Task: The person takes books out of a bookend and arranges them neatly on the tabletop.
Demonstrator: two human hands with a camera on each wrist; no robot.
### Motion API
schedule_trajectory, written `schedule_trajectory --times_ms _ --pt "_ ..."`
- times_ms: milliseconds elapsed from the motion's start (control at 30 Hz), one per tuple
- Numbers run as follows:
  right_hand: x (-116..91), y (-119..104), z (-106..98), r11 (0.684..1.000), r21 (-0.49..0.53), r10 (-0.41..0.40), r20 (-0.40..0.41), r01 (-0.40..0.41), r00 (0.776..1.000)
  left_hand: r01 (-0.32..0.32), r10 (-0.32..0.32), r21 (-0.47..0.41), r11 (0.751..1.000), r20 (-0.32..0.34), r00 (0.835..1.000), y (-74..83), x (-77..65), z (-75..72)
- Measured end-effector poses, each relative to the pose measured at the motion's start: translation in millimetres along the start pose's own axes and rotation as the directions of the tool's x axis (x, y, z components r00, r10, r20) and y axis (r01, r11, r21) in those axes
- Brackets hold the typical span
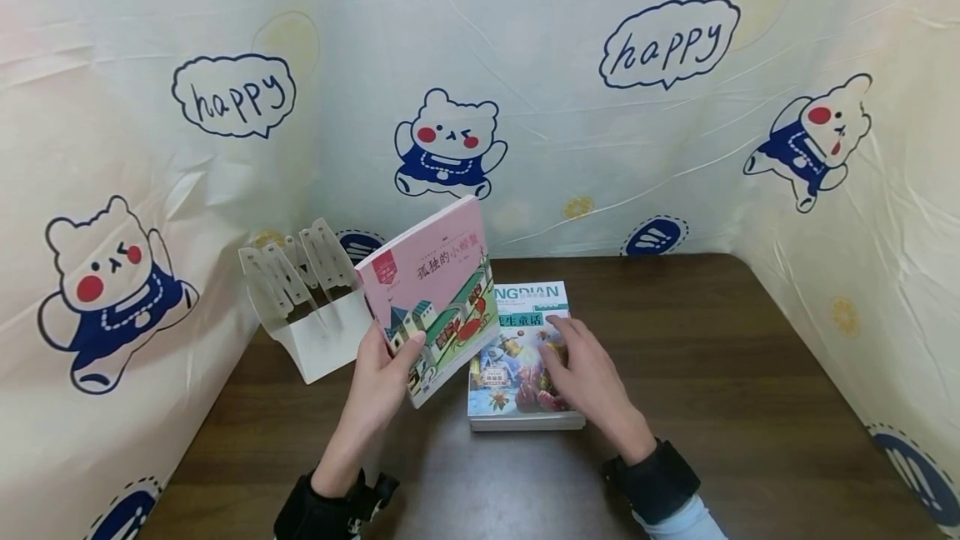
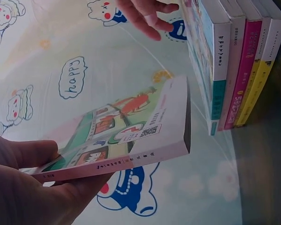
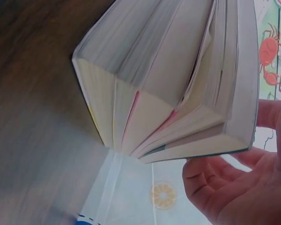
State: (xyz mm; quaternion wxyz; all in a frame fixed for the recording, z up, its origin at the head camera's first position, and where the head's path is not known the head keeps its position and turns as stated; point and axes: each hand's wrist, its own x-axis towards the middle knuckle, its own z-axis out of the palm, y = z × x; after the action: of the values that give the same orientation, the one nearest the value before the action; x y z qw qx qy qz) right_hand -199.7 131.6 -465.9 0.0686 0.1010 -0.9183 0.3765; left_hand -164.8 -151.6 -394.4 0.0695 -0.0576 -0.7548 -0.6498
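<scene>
We logged the scene left to right, everything placed relative to the stack of books on the dark wooden table.

Far left of the stack, at the table's back-left corner: a white slotted book stand, against the bear-print "happy" curtain.

Just left of the stack: left hand gripped a pink paperback at its lower edge, thumb curled over the front cover, fingers behind. The book was lifted off the table, tilted, its right edge overlapping the stack's left side in the head view. In the left wrist view, thumb on top and palm under the same paperback, back cover with a QR code facing the camera.

The stack: left wrist view showed four spines, teal, pale pink, magenta, yellow. The top one was a colourful teal-and-white cover.

On the stack: right hand lay flat on the top cover, fingers straight and slightly spread, pressing, gripping nothing. Right wrist view showed only fanned page edges and part of the hand.
</scene>
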Motion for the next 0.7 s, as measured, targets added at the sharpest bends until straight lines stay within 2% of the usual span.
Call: schedule_trajectory --times_ms 467,700 --pt "5.8 -17.2 4.7 0.989 0.102 -0.106 -0.001 0.105 0.994 0.004 -0.006 0.025 1.0 0.096 0.995 -1.8 3.9 1.7" --pt "9.8 -28.4 12.6 0.979 0.15 -0.143 0.012 0.14 0.99 -0.02 0.015 0.027 0.999 0.145 0.989 -4.6 5.8 2.7"
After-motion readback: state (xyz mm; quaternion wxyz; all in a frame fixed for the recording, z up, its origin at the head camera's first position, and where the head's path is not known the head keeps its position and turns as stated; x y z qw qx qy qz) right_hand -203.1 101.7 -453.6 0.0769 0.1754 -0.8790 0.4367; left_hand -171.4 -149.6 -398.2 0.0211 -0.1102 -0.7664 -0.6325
